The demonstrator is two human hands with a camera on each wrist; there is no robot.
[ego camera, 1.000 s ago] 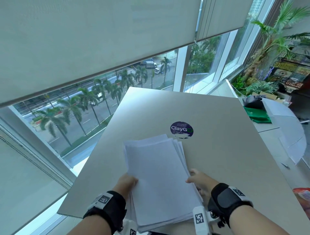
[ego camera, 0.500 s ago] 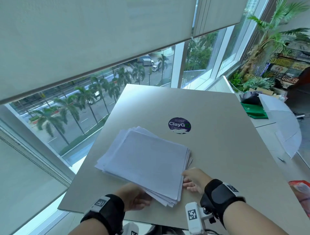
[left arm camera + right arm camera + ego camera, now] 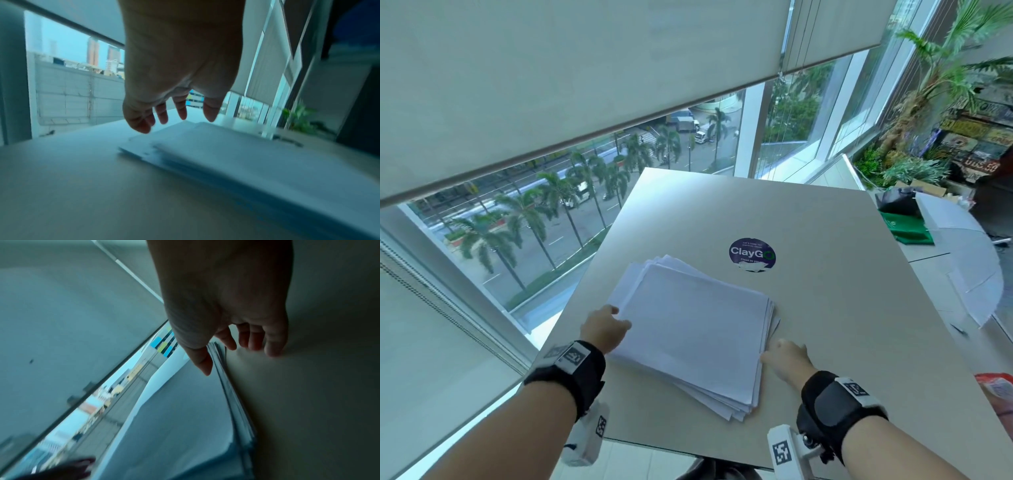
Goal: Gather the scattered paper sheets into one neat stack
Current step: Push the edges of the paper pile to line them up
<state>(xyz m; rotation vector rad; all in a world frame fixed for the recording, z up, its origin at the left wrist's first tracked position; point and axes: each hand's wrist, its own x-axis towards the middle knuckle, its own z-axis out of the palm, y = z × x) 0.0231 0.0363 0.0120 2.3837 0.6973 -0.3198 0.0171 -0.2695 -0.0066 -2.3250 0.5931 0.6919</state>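
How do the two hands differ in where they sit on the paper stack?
The left hand is at the stack's left edge, its fingers hanging above the sheets; the right hand is at the right edge, thumb on top, fingers down on the table. Both are relaxed, gripping nothing.

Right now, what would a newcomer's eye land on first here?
The white paper stack lying mid-table, its edges fanned unevenly, with the left hand and right hand at opposite sides. Just beyond sits a round purple ClayGo sticker on the grey table.
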